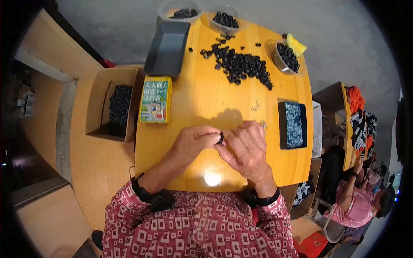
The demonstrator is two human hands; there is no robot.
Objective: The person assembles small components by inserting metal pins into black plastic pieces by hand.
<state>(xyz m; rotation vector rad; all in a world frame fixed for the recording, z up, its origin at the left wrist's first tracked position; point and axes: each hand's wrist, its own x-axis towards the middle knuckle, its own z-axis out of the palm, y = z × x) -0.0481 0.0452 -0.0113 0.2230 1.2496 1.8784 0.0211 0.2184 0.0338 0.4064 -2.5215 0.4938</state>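
Over the front half of the yellow wooden table (195,96), my two hands meet at a small black part (220,138), perhaps plastic. My left hand (193,142) pinches it between thumb and fingers. My right hand (247,148) is closed against its other side, fingertips curled; whether they grip something tiny as well is hidden. Beyond the hands lies a loose pile of small black ring-like parts (243,66). A few thin metal pieces (255,105) are scattered near my right hand. To the right, a black tray (282,129) holds many small silvery pieces (294,122).
A dark grey tray (167,49) and a yellow-green box (155,99) stand at the left. Tubs of black parts (225,20) line the far edge; a bowl (282,64) sits far right. A carton (97,103) stands left of the table. Another person (352,202) sits at right.
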